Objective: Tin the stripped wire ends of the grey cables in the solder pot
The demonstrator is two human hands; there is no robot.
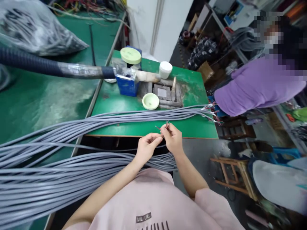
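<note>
Close together at the near edge of the green table, my two hands meet over the thin stripped wires at a cable's end. My right hand pinches these wires, and their dark and reddish tips stick out above its fingers. My left hand is closed, thumb against forefinger, right beside them; what lies inside its pinch is mostly hidden. Just beyond my hands, a bundle of grey cables lies across the table with its bared ends at the right. Another grey cable bundle passes below my hands.
Behind the cables are a square metal pot, a pale green bowl, a white tub and a blue box. A dark hose reaches in from the left. A person in purple is at the right, near a wooden stool.
</note>
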